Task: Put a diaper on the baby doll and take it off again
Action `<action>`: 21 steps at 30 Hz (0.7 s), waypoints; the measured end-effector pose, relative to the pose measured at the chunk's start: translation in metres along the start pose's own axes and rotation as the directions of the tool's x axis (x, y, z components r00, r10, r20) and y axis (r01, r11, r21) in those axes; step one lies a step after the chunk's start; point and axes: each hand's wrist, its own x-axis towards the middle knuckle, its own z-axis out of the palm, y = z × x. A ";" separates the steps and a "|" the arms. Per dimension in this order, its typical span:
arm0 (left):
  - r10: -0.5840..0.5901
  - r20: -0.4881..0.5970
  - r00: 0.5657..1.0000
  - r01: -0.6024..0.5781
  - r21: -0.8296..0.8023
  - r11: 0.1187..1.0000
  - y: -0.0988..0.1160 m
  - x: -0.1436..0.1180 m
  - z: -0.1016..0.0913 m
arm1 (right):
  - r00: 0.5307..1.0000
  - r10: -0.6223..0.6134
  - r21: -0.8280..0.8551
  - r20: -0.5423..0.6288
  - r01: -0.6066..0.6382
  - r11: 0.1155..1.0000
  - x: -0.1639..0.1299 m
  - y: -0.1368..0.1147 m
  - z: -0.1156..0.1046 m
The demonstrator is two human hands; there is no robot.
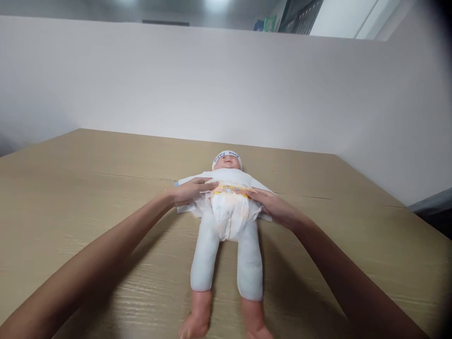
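Observation:
A baby doll (205,256) lies on its back, its feet toward me, with a white cloth body and a white cap (228,154) lettered "Happy Baby". Around its hips sits a white diaper (229,214) with a printed orange and yellow waistband; its side flaps spread out loosely at both hips. My left hand (190,192) grips the waistband's left end, thumb over the front. At the other end, my right hand (271,203) has its fingers closed on the waistband. Part of each hand's fingers is hidden by the diaper.
The doll rests on a wide wood-grain tabletop (116,212). Behind the table and along its right side stands a pale partition (197,84). A dark object (434,212) shows beyond the right edge.

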 end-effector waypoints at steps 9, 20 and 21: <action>0.195 -0.434 0.879 -0.024 0.369 0.929 0.022 -0.027 -0.002 | 0.934 -0.095 -0.329 -0.344 -0.025 0.944 -0.041 0.011 -0.010; 0.505 0.090 0.858 -0.243 0.938 0.246 0.024 0.000 0.096 | 0.894 -0.188 -0.595 -0.407 -0.103 0.798 -0.072 0.069 0.001; 0.495 0.064 0.867 -0.199 0.954 0.225 0.023 0.004 0.101 | 0.899 -0.133 -0.571 -0.417 -0.145 0.808 -0.070 0.070 0.000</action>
